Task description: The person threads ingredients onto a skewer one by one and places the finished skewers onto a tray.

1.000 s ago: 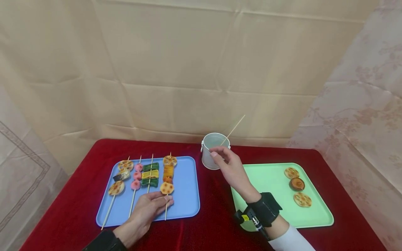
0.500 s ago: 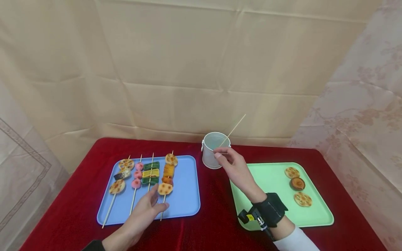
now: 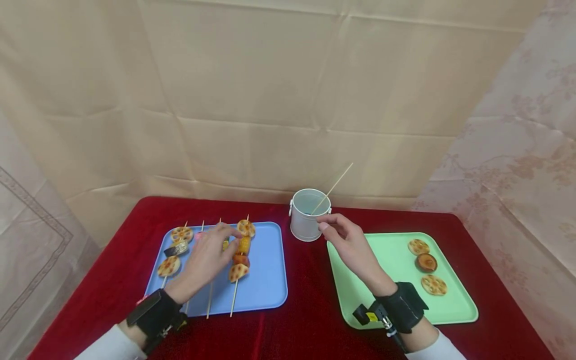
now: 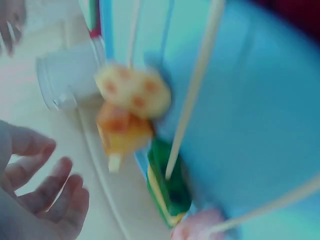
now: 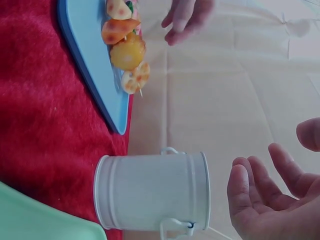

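My left hand [image 3: 209, 257] hovers over the skewers on the blue tray [image 3: 272, 280], fingers loosely bent and holding nothing. Just right of its fingertips lies a skewer of lotus root slices, corn and an orange piece [image 3: 243, 245]. Beneath the hand, a green-and-yellow vegetable skewer [image 4: 170, 185] and a pink ball skewer [image 4: 200, 225] are mostly hidden in the head view. Another skewer with lotus slices [image 3: 168, 266] lies at the tray's left. My right hand [image 3: 353, 250], relaxed and holding nothing, is beside the white bucket [image 3: 305, 226]; a thin bamboo stick [image 3: 339, 180] leans out of it.
At the right, a green tray [image 3: 382, 250] carries two lotus slices [image 3: 434, 285] and a brown mushroom-like piece [image 3: 425, 263] between them. A red cloth [image 3: 306, 290] covers the table, and a beige curtain [image 3: 252, 100] hangs behind.
My left hand has released the stick of the corn skewer and moved forward over the neighbouring skewers. The right hand has drifted slightly right, away from the bucket.
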Available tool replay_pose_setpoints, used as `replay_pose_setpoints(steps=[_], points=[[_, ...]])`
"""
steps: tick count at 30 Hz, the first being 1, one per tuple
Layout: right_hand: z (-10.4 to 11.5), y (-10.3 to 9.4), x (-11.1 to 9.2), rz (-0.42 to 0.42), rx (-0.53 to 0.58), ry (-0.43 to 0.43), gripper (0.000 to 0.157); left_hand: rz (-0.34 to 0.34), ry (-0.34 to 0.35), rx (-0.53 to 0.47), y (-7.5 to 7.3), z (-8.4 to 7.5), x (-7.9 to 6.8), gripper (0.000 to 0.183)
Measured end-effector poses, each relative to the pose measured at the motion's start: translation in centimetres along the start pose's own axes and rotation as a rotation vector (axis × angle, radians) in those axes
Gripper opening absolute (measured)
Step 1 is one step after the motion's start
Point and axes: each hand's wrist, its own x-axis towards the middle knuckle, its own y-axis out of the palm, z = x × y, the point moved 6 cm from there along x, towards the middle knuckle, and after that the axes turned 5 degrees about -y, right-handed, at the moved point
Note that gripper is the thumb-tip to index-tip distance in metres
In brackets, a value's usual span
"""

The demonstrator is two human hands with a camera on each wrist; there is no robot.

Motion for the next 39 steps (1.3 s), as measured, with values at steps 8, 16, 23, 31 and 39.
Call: replay_pose_setpoints(steps=[8, 16, 23, 31, 39], points=[[-0.5, -0.2, -0.5, 0.003, -0.01, 0.024, 0.036, 0.142, -0.104, 0.155, 3.2, 1.3, 3.0, 0.044], [-0.6, 0.2, -0.6, 0.011, -0.046, 0.012, 0.033, 0.198, -0.263, -0.001, 3.0, 3.0, 3.6, 0.033], [-0.9, 0.3, -0.6, 0.012, -0.053, 0.02, 0.031, 0.266, -0.358, -0.148, 2.5, 4.1, 2.5, 0.027], [-1.1, 0.4, -0.8, 0.015, -0.049, 0.021, 0.029, 0.199, -0.211, 0.034, 2.0, 3.4, 2.7, 0.007], [-1.3, 0.4, -0.8, 0.018, -0.052, 0.022, 0.03, 0.25, 0.059, 0.095, 2.4, 2.6, 2.5, 0.038]])
